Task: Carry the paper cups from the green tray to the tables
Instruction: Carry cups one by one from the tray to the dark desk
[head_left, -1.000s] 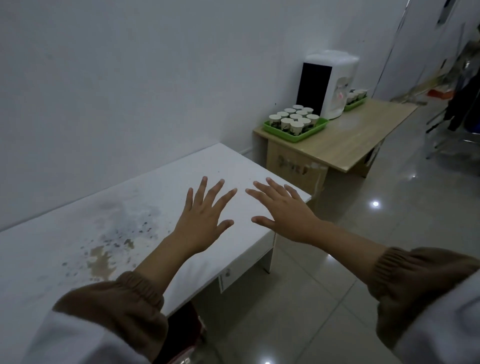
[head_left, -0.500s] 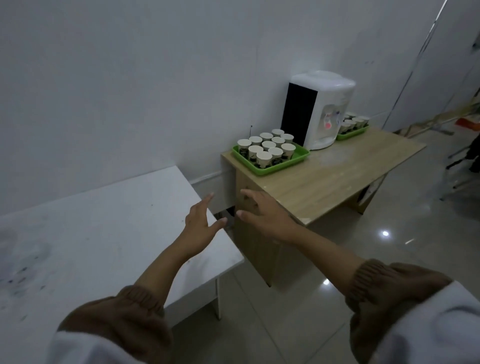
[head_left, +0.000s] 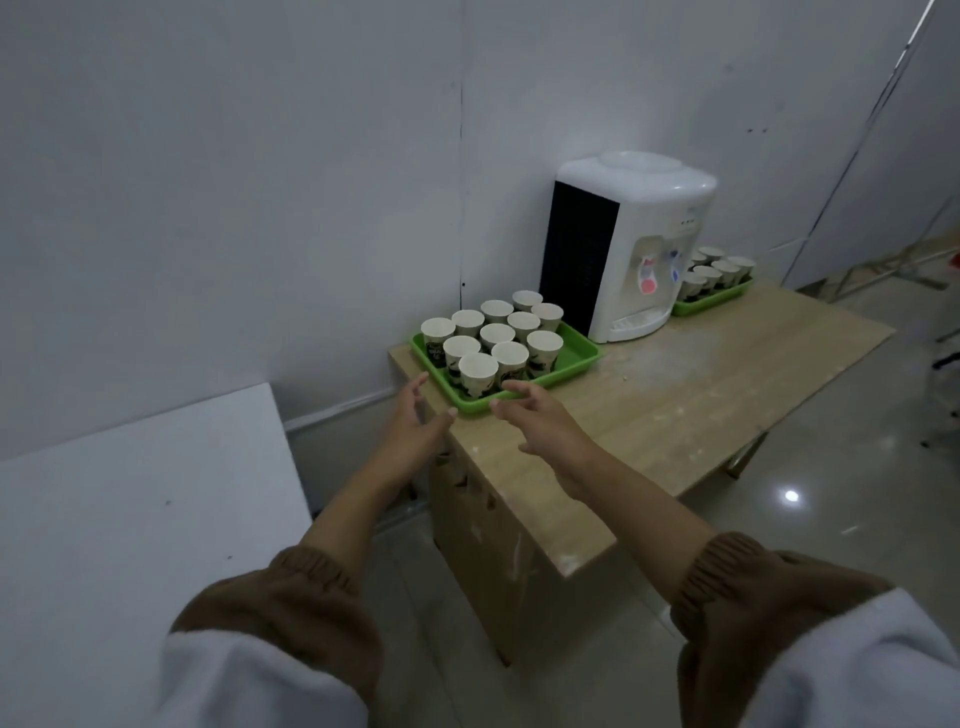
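A white table (head_left: 130, 509) fills the lower left, well to the left of the left hand (head_left: 415, 426) and bare apart from a few dark specks. The left hand reaches forward with its palm turned inward and its fingers loosely spread; it holds nothing and hangs over the near left corner of the wooden table (head_left: 675, 410). Just beyond its fingertips and a little to the right sits the green tray (head_left: 576, 358), standing on the wooden table against the wall. The paper cups (head_left: 493, 338) stand upright in the tray, packed close together in rows, all with their mouths up. The nearest cup is just ahead of the gap between the two hands. The right hand (head_left: 540, 421) is beside the left one, slack and empty, its fingers curled slightly, and its fingertips lie at the tray's near rim; whether they touch it I cannot tell. Past the right hand and further right, a white water dispenser (head_left: 628, 244) with a black side panel stands just behind the tray. To the right of the dispenser, well away from both hands, a second green tray (head_left: 717, 299) holds more cups.
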